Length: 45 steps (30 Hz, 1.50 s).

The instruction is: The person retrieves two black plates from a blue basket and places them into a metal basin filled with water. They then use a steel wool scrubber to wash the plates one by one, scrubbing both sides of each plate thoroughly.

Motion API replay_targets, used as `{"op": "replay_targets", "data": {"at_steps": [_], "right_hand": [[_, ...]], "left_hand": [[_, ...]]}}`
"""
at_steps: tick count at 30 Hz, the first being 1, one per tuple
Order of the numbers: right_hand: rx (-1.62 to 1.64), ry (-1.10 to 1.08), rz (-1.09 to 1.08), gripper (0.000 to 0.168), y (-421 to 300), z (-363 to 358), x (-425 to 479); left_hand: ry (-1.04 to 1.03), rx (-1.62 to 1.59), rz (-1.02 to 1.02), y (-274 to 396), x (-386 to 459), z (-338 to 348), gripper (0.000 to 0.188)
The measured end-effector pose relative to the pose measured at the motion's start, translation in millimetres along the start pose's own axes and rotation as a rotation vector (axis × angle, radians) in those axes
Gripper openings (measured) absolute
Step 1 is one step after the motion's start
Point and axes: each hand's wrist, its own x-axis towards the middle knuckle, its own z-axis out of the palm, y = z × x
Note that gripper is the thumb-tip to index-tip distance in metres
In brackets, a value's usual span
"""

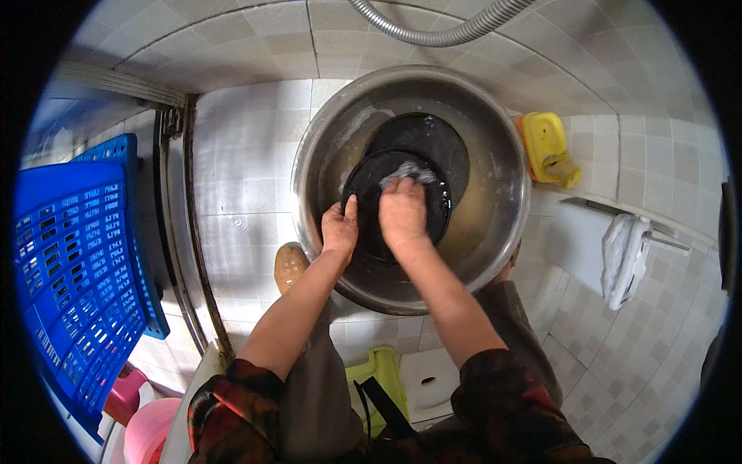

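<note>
A wide stainless steel basin [498, 249] stands in front of me with shallow murky water in it. My left hand [341, 227] grips the left rim of a round black pan or tray [371, 180], thumb on top. Bent over the inside of that pan, my right hand [404, 211] is blurred. At its fingertips is a silvery-white, scourer-like patch [410, 171]; whether it is steel wool or foam is unclear, and the fingers hide part of it. A second round black piece [432, 136] lies behind the pan, partly covered by it.
Blue plastic baskets [87, 249] lean at the left beyond a door track [200, 232]. A metal hose [446, 35] hangs above the basin. Yellow plastic holder [545, 148] and white wall rack [629, 264] are at right. Green [385, 371] and white stools [429, 388] stand below.
</note>
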Motion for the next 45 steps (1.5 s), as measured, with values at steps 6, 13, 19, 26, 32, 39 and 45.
{"op": "replay_targets", "data": {"at_steps": [6, 13, 19, 26, 32, 39, 45], "right_hand": [[0.396, -0.065, 0.229, 0.019, 99, 2, -42], [0.583, -0.291, 0.487, 0.036, 112, -9, -86], [0.572, -0.320, 0.646, 0.023, 116, 35, -84], [0.820, -0.383, 0.573, 0.021, 131, 44, -88], [0.890, -0.406, 0.607, 0.020, 155, 10, -97], [0.988, -0.532, 0.661, 0.023, 165, -40, -83], [1.251, -0.406, 0.585, 0.025, 112, -10, -88]], "left_hand": [[0.102, 0.130, 0.068, -33, 16, -1, 0.041], [0.002, 0.568, 0.129, -9, -3, 4, 0.041], [-0.111, 0.714, -0.023, -25, 15, 12, 0.039], [-0.114, 0.386, -0.064, -69, 28, -6, 0.037], [-0.303, 0.071, -0.271, 14, -28, -4, 0.034], [-0.343, -0.295, -0.407, 75, -60, -12, 0.028], [-0.205, 0.391, 0.601, 129, -92, -2, 0.023]]}}
